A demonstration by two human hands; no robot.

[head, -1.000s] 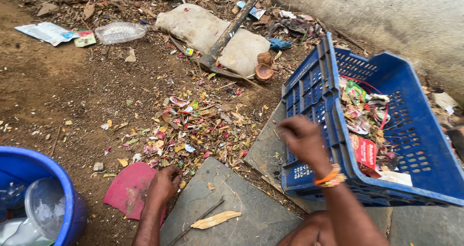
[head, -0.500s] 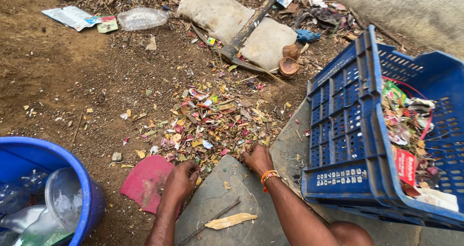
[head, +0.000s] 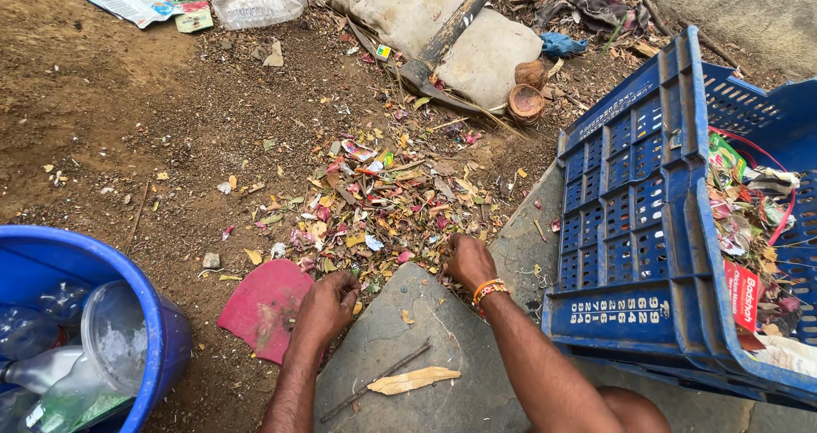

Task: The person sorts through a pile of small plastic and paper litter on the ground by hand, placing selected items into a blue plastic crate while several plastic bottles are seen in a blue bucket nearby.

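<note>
— Where's the litter pile (head: 383, 207)?

— On the dirt, just ahead of both hands. The right hand (head: 468, 261) is curled, fingertips down in its near edge; whether it pinches anything I cannot tell. The left hand (head: 328, 307) is loosely closed at the stone slab (head: 442, 373) edge, touching the red plastic piece (head: 264, 307); its contents are hidden.

— Risks?

— Small scraps could slip between the fingers on the way to the blue crate (head: 638, 254), right of the right hand.

— Packaging?

— A red rectangular wrapper (head: 742, 295) in the crate; a clear bottle (head: 255, 5) and a flat white packet (head: 128, 0) far ahead; blue tub (head: 128, 288) left.
</note>
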